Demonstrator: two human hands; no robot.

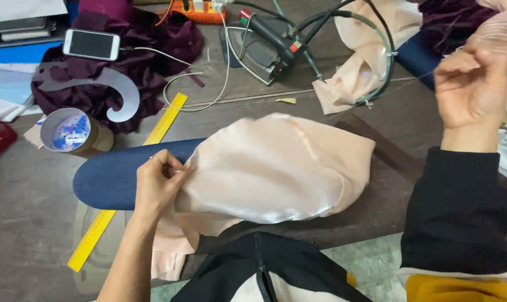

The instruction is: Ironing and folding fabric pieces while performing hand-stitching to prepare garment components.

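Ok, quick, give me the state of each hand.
Left hand: closed, pinching the edge of the peach fabric.
Right hand: raised, fingers curled; cannot tell whether it holds anything.

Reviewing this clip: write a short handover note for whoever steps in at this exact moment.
Left hand: pinching the edge of the peach satin fabric, which is draped over the blue sleeve board.
Right hand: raised at the right, apart from the fabric; whether it holds a thread cannot be told.
Nearby: iron at the table's far side, yellow ruler running under the board.
Done: fabric laid on board. Left: iron untouched.
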